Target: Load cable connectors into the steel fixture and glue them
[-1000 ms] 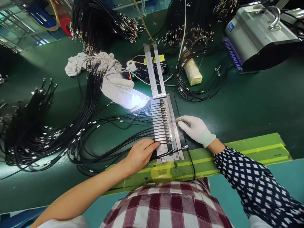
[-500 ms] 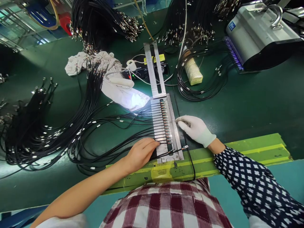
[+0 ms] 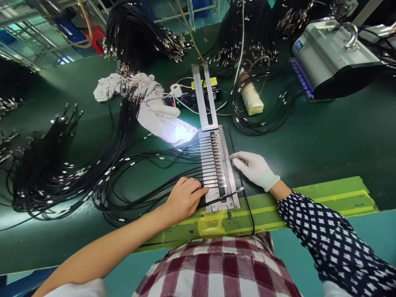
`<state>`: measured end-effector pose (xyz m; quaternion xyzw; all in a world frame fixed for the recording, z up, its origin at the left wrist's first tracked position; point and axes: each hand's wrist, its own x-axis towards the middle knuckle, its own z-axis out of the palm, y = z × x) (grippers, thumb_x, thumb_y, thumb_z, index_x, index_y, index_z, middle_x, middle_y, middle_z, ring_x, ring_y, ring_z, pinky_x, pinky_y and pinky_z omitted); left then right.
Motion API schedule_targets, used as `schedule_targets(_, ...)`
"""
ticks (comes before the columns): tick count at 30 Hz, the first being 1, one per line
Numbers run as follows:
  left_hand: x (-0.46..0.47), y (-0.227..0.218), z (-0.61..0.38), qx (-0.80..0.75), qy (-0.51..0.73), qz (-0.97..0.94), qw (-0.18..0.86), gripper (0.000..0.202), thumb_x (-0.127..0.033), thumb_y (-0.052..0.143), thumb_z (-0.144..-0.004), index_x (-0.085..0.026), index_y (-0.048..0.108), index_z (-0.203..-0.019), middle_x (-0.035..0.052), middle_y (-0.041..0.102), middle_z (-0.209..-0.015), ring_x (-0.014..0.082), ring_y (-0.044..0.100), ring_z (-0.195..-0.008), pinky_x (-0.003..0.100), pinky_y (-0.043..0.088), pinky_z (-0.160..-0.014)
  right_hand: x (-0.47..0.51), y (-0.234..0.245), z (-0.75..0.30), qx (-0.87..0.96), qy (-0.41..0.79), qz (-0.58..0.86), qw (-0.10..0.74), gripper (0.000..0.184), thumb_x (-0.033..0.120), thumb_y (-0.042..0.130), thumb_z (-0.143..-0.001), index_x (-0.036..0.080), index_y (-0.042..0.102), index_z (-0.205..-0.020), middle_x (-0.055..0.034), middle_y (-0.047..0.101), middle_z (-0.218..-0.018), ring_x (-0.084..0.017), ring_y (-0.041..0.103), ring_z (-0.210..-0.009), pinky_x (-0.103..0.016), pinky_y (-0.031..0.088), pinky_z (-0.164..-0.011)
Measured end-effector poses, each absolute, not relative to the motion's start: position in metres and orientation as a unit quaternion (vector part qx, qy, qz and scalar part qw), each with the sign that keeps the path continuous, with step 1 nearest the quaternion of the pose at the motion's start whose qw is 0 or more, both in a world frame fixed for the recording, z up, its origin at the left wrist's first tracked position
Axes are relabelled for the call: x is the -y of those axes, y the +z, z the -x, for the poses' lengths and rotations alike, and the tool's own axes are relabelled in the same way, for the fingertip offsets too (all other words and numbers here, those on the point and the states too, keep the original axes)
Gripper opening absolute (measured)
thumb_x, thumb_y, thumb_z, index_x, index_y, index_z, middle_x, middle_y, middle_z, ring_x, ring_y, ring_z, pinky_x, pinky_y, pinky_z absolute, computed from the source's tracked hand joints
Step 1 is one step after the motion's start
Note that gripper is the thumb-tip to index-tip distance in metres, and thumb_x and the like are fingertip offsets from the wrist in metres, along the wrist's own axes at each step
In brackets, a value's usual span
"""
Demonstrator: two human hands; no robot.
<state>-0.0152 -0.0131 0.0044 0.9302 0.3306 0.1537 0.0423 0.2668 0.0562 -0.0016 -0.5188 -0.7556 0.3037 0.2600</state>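
Observation:
A slotted metal fixture lies on the bench, with a row of black cables set side by side in it and their small stripped connector ends lined up. My bare left hand has its fingers curled over the cables at the fixture's lower left, thumb tip on the metal. From beneath it one cable runs across the lower end to a loose connector. My right hand, in a white glove, pinches at the fixture's right edge; what lies between its fingertips is too small to see.
A glowing light under a white cloth sits left of the fixture's top, near a black control box. Behind are cable bundles and a yellowish wrapped block. A silver machine stands at right; green tape lines the front edge.
The fingers of my left hand have lifted and spread slightly, the thumb still at the fixture's lower left. My right hand stays at the right edge. The view has tilted a little.

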Motion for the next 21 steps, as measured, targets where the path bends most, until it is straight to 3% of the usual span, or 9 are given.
schedule_targets(5, -0.006, 0.004, -0.013, -0.285, 0.123, -0.95, 0.029, 0.036, -0.013, 0.038, -0.098, -0.021, 0.065, -0.12, 0.0071, 0.062, -0.088, 0.0185, 0.054, -0.08, 0.033, 0.037, -0.072, -0.053, -0.005, -0.268, 0.753, 0.31, 0.507, 0.283, 0.025, 0.033, 0.049, -0.095, 0.024, 0.071, -0.102, -0.0042, 0.077, -0.102, -0.023, 0.071, -0.093, -0.036, 0.056, -0.083)
schedule_targets(9, 0.002, 0.012, -0.013, -0.309, 0.125, -0.942, 0.039, 0.03, -0.012, 0.04, -0.097, -0.015, 0.065, -0.114, 0.0086, 0.064, -0.089, 0.0203, 0.055, -0.08, 0.033, 0.039, -0.071, -0.041, -0.007, -0.269, 0.758, 0.297, 0.507, 0.284, 0.024, 0.032, 0.05, -0.094, 0.023, 0.071, -0.101, -0.0054, 0.076, -0.101, -0.024, 0.07, -0.094, -0.038, 0.055, -0.085)
schedule_targets(14, 0.035, 0.023, 0.009, -0.411, 0.122, -0.868, 0.251, 0.018, -0.02, 0.048, -0.098, -0.017, 0.059, -0.113, 0.0068, 0.066, -0.098, 0.0192, 0.059, -0.088, 0.033, 0.047, -0.08, -0.027, -0.003, -0.27, 0.749, 0.324, 0.499, 0.292, 0.023, 0.032, 0.05, -0.095, 0.023, 0.071, -0.099, -0.0059, 0.076, -0.101, -0.024, 0.071, -0.093, -0.037, 0.056, -0.081)
schedule_targets(16, 0.042, 0.024, 0.014, -0.448, 0.119, -0.82, 0.336, 0.015, -0.018, 0.053, -0.096, -0.019, 0.058, -0.11, 0.0038, 0.064, -0.093, 0.0173, 0.059, -0.086, 0.029, 0.048, -0.077, -0.024, 0.001, -0.269, 0.739, 0.337, 0.491, 0.314, 0.022, 0.032, 0.052, -0.093, 0.022, 0.072, -0.098, -0.0062, 0.077, -0.098, -0.023, 0.071, -0.09, -0.035, 0.057, -0.076)
schedule_targets(21, 0.042, 0.023, 0.016, -0.486, 0.17, -0.75, 0.415, 0.009, -0.015, 0.057, -0.092, -0.02, 0.061, -0.099, -0.0003, 0.059, -0.084, 0.013, 0.056, -0.075, 0.023, 0.047, -0.068, -0.011, 0.01, -0.272, 0.775, 0.379, 0.387, 0.325, 0.023, 0.031, 0.053, -0.094, 0.022, 0.075, -0.092, -0.0047, 0.077, -0.079, -0.019, 0.07, -0.072, -0.034, 0.056, -0.073)
